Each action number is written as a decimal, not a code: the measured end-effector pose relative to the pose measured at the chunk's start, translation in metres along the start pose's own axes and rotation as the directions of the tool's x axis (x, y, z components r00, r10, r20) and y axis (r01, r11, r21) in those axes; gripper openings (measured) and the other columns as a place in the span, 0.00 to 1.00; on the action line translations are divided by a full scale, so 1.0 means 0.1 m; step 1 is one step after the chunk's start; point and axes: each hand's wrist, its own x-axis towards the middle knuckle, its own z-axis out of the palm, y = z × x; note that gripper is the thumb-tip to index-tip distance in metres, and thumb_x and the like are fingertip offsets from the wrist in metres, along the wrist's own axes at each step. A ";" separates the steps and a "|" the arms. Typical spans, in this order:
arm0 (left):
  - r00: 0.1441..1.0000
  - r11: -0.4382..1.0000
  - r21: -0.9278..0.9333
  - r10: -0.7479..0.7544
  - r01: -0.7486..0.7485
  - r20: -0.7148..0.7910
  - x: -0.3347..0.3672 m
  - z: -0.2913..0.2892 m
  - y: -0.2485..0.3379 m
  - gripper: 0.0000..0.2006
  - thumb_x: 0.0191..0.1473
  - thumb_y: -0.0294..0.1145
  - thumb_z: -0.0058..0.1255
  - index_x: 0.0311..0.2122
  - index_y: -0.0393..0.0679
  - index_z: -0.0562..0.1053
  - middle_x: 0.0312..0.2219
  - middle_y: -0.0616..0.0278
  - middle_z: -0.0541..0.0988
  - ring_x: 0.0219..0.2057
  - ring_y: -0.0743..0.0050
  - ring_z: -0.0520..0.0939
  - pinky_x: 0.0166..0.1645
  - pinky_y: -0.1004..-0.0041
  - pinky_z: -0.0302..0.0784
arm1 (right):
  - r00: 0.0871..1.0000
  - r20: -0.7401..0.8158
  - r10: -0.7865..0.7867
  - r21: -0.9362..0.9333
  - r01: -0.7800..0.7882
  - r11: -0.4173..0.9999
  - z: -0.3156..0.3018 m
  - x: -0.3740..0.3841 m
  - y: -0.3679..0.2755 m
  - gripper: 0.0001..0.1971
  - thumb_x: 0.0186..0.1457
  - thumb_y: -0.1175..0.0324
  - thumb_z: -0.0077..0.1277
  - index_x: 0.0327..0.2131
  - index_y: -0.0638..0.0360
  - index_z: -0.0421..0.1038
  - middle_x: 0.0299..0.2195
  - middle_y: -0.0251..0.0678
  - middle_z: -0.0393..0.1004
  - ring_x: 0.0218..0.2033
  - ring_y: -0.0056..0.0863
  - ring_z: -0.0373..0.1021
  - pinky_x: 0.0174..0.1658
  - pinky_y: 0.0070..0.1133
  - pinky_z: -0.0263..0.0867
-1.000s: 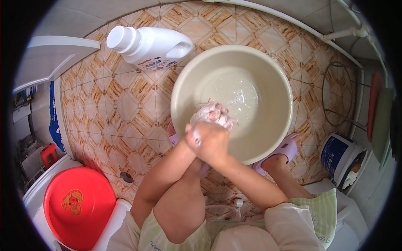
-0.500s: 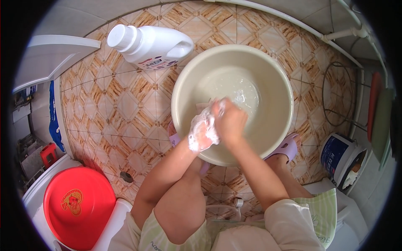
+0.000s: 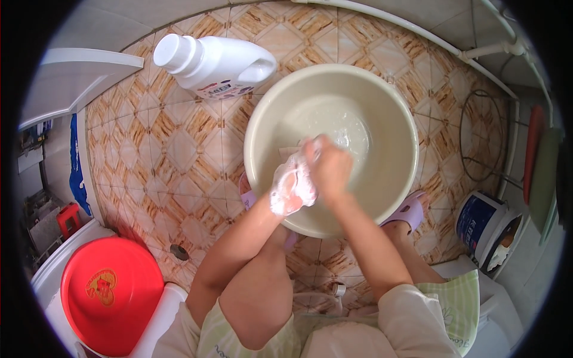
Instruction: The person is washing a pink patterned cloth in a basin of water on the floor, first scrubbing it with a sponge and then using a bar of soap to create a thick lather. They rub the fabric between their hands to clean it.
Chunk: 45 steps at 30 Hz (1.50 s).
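Observation:
A large cream basin (image 3: 403, 143) stands on the floor before me with shallow, slightly sudsy water in its bottom. Above its near side both hands are pressed close together. My left hand (image 3: 294, 188) is coated in white foam from wrist to knuckles, its fingers curled. Against its fingertips, my right hand (image 3: 332, 170) is closed and a little blurred. Something whitish and soapy seems squeezed between them, but foam and fingers hide what it is. Just beyond the left hand, a small pale beige patch shows inside the basin; its kind is unclear.
A white detergent bottle (image 3: 221, 62) lies or stands beyond the basin's left side. At lower left is a red plastic basin (image 3: 113, 292); at right, a white-and-blue bucket (image 3: 477, 224) sits by white pipes. My feet in lilac slippers (image 3: 409, 210) flank the basin on patterned tiles.
My hands stay pressed together over the basin, shifting only slightly, with the right hand a touch lower. The bright suds on the water have changed shape.

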 end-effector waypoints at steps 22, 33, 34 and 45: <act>0.950 0.579 0.761 0.265 -0.293 0.165 -0.22 0.15 0.58 0.14 0.49 0.33 0.52 0.39 0.34 0.70 0.29 0.66 0.74 0.29 0.83 0.73 0.33 0.80 0.69 | 0.919 0.387 0.079 0.867 -0.392 0.307 -0.57 0.08 0.32 0.13 0.52 0.58 0.50 0.29 0.59 0.67 0.18 0.26 0.66 0.19 0.11 0.61 0.22 0.13 0.57; 0.888 0.974 0.164 0.067 -0.158 0.455 0.24 -0.45 -0.07 0.17 0.58 0.50 0.33 0.42 0.49 0.65 0.34 0.65 0.71 0.40 0.68 0.73 0.45 0.64 0.70 | 0.993 -0.107 -0.048 0.054 0.054 0.997 -0.06 0.15 0.00 0.13 0.44 0.61 0.55 0.16 0.56 0.66 0.13 0.36 0.67 0.16 0.33 0.67 0.23 0.28 0.63; 0.850 0.998 -0.016 -0.046 0.064 0.524 0.22 -0.51 -0.02 0.17 0.58 0.50 0.32 0.42 0.50 0.65 0.35 0.65 0.71 0.40 0.68 0.73 0.46 0.64 0.70 | 0.993 -0.105 -0.050 0.070 0.058 0.996 -0.03 0.11 -0.06 0.13 0.44 0.61 0.55 0.16 0.56 0.66 0.13 0.36 0.67 0.16 0.33 0.67 0.23 0.28 0.63; 0.963 0.993 -0.043 0.118 -0.111 0.241 0.25 -0.56 -0.22 0.14 0.59 0.44 0.34 0.43 0.47 0.65 0.33 0.64 0.68 0.40 0.74 0.70 0.49 0.71 0.62 | 0.924 -0.232 -0.303 -0.085 0.291 0.953 0.11 -0.19 -0.12 0.13 0.47 0.62 0.51 0.14 0.55 0.66 0.17 0.38 0.68 0.18 0.32 0.67 0.20 0.26 0.61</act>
